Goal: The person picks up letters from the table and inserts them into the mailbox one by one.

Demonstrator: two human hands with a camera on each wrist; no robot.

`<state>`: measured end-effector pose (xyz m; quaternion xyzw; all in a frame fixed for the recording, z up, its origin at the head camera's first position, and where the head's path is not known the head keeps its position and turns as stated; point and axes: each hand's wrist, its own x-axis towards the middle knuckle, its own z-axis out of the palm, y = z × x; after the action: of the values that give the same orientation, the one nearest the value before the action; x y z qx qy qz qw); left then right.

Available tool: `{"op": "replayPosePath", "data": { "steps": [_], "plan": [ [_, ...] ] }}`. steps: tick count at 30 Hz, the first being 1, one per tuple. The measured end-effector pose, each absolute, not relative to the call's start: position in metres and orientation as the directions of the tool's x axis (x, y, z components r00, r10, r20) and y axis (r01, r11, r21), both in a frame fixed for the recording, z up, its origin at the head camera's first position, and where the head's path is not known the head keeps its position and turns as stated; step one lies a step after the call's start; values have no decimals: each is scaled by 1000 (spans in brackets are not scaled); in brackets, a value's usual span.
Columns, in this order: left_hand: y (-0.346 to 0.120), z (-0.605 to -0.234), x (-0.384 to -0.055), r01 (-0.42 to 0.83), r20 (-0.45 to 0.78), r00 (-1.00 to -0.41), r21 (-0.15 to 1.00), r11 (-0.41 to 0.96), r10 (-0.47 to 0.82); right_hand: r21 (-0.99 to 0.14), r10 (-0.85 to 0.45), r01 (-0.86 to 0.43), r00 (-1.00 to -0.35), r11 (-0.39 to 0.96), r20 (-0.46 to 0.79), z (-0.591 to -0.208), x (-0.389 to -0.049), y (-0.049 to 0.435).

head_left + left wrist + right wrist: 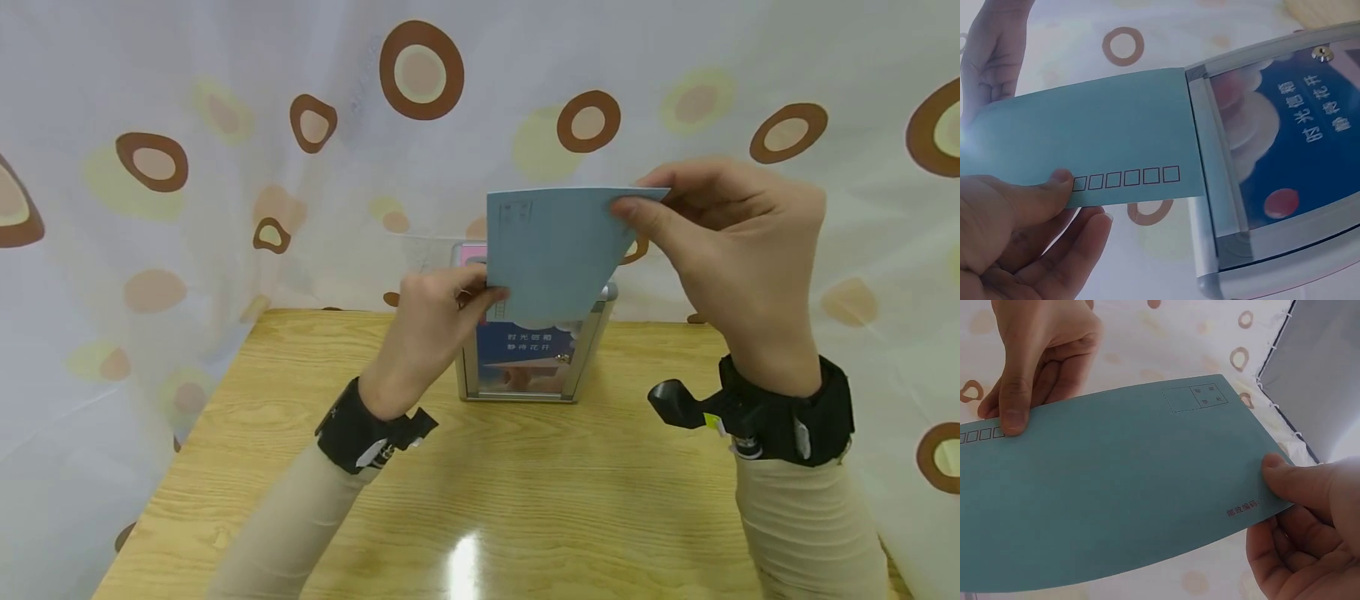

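Note:
A light blue envelope [555, 250] with printed postcode boxes is held up between both hands. My left hand [431, 329] pinches its left edge between thumb and fingers, right beside the row of boxes in the left wrist view. At the upper right corner, my right hand [750, 242] pinches it with the thumb on the near face. Behind the envelope stands a silver-framed letter box [525, 367] with a blue printed front and white characters; the envelope overlaps its upper part in the head view. One end of the envelope [1085, 137] lies along the box's frame in the left wrist view.
The letter box stands on a wooden table [420, 483] toward its back edge. A small metal lock [1322, 54] sits on the box's front. A white curtain [480, 108] with brown ring patterns hangs behind and at both sides.

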<state>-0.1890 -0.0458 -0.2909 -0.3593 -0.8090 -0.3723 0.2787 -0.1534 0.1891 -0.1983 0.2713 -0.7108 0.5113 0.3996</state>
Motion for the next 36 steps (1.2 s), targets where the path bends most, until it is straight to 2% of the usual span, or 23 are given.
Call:
{"op": "replayPosePath", "data": {
  "steps": [9,14,22,30,36],
  "plan": [
    [-51,-270,-197,823,788,-510,331,462,345,-403,-4,-829,-439,387,898,-181,-152,183],
    [-51,-265,-203,821,801,-506,335,462,318,-399,-29,-875,-422,275,906,-180,-155,181],
    [-49,-266,-212,815,820,-505,350,462,269,-424,-57,-890,-438,166,897,-182,-158,179],
    [-46,-274,-218,814,817,-508,351,463,273,-440,-81,-873,-464,208,882,-188,-161,181],
    [-44,-280,-222,821,830,-484,322,472,277,-444,-109,-872,-472,207,875,-192,-164,185]
  ]
}}
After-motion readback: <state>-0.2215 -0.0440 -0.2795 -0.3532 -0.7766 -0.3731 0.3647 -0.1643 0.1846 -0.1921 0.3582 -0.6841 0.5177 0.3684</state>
